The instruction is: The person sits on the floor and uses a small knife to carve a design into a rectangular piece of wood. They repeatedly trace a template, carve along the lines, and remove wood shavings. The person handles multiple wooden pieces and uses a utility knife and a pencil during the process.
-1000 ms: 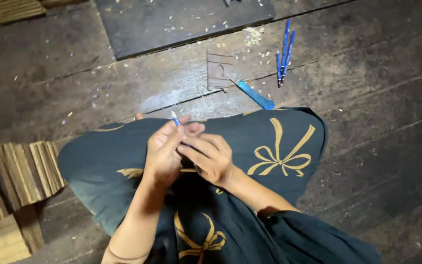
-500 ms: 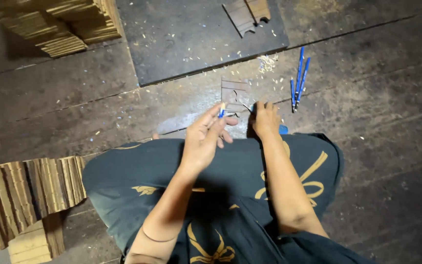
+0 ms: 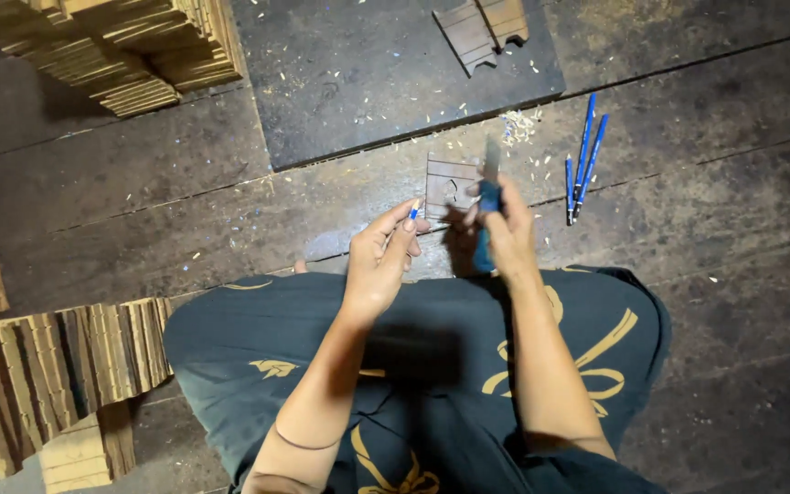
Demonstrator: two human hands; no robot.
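Right hand (image 3: 503, 233) grips a blue-handled knife (image 3: 487, 209), fingers wrapped shut round the handle. A second ago this knife lay on the floor planks beyond the knees and both hands were bunched together in the lap; half a second ago the right hand was reaching out to it. Now it is lifted clear of the floor, so the cutting tool is in hand and the pencil work looks ready to begin. Long axis runs away from the body, blade tip forward and up past the fingertips, handle butt back toward the lap.

Left hand (image 3: 378, 261) pinches a short blue pencil (image 3: 413, 212) between thumb and fingers, tip pointing forward, just left of the knife.

Beyond the fingertips: small wooden piece (image 3: 448, 183) on the floor. To the right, three blue pencils (image 3: 583, 157) lying parallel. Farther out, dark board (image 3: 368, 82) strewn with shavings. Stacks of wood pieces (image 3: 57, 366) well to the left.
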